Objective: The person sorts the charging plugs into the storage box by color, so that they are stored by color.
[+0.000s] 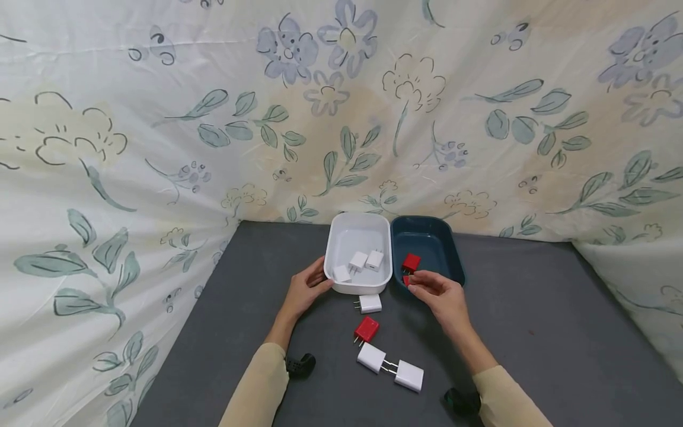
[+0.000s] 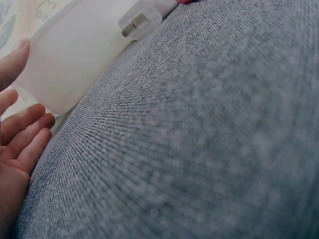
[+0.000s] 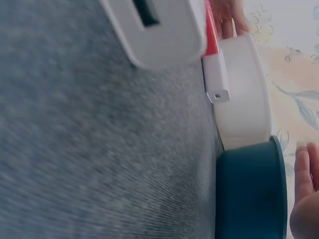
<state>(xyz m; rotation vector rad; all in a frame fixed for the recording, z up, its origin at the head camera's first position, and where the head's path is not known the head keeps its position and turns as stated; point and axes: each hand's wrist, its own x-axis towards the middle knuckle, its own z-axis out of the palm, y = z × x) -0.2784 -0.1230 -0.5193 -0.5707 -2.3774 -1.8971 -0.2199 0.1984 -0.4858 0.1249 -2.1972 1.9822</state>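
My left hand (image 1: pixel 305 289) rests at the front left corner of a white plastic bin (image 1: pixel 358 288), fingers along its side and thumb near the rim. In the left wrist view those fingers are loosely extended beside the bin wall. Three white charger plugs (image 1: pixel 374 260) lie inside this bin. My right hand (image 1: pixel 441 296) is over the near left part of a dark blue bin (image 1: pixel 434 240). Its thumb and fingertips pinch a red charger plug (image 1: pixel 407 280), mostly hidden by them. Another red plug (image 1: pixel 411 262) sits in the blue bin, just beyond the fingertips.
On the dark grey table (image 1: pixel 235 332), a white plug (image 1: pixel 370 303) lies before the white bin. Nearer are a red plug (image 1: pixel 367 329) and two white plugs, one left (image 1: pixel 371 357) and one right (image 1: pixel 409 376), prongs facing. A flowered cloth (image 1: pixel 341 172) hangs behind the bins.
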